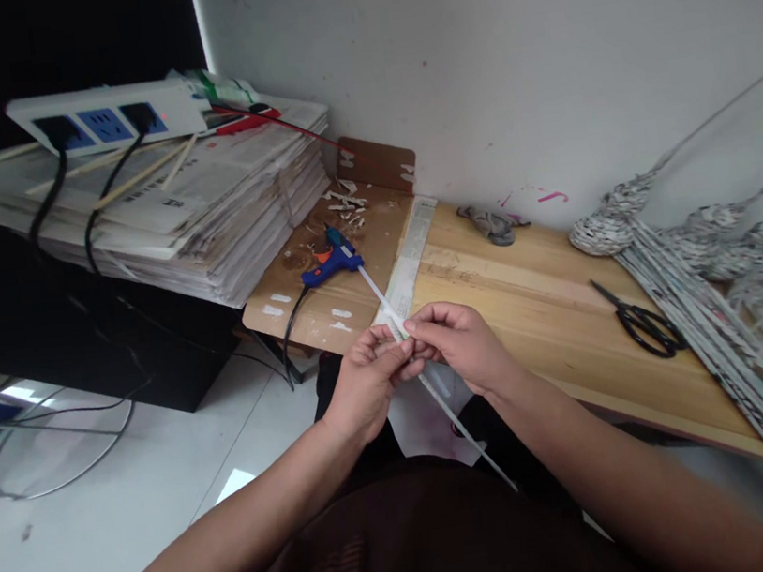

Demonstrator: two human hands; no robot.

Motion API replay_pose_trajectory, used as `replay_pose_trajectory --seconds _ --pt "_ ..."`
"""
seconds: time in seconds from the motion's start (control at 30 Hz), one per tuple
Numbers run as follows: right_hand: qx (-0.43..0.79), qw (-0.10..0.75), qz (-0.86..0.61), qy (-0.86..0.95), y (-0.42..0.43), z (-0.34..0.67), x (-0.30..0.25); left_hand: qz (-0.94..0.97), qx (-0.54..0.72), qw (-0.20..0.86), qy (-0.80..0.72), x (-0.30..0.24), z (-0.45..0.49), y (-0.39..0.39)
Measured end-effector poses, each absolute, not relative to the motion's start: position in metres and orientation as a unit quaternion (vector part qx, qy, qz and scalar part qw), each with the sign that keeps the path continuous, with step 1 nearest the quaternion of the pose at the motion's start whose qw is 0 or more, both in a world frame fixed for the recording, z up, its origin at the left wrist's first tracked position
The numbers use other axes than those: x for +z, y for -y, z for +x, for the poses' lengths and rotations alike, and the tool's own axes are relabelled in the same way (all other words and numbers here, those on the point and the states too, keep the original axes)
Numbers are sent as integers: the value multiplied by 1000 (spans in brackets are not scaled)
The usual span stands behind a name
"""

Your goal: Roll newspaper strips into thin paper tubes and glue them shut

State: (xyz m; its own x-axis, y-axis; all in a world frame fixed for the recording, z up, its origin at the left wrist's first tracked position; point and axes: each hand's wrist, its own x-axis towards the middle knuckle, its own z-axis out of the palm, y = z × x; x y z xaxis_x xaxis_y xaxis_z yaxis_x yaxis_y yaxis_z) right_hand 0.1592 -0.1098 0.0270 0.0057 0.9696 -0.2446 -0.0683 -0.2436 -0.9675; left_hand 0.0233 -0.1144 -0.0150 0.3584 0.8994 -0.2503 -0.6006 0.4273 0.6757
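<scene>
A thin, pale rolled paper stick (450, 412) slants down toward my lap, its upper end between my hands. My left hand (376, 372) is closed on it, thumb and fingers pinching the stick. My right hand (457, 342) pinches the same stick at its upper end, right beside the left fingertips. Just beyond the hands, a blue glue gun (332, 261) lies on a brown board, with a whitish glue stick (376, 287) sticking out of its back toward my fingers. Fingers partly hide where the paper stick ends.
Black scissors (643, 325) lie on the wooden table (517, 291), left of a bundle of newspaper rolls (710, 353) with woven paper pieces (605, 231). A power strip (107, 121) sits on stacked newspapers (201, 217), cords hanging down. Paper scraps (348, 203) lie behind the glue gun.
</scene>
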Motion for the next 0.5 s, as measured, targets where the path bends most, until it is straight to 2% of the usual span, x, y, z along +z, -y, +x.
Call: replay_pose_trajectory --seconds 0.2,0.37,0.5 --pt "588 442 -535 415 103 152 33 216 490 790 -298 -14 16 111" --pt "623 386 -514 447 89 143 33 202 505 783 -303 -7 -3 115" --pt "520 326 -538 578 54 121 27 210 511 773 -313 -2 -19 122"
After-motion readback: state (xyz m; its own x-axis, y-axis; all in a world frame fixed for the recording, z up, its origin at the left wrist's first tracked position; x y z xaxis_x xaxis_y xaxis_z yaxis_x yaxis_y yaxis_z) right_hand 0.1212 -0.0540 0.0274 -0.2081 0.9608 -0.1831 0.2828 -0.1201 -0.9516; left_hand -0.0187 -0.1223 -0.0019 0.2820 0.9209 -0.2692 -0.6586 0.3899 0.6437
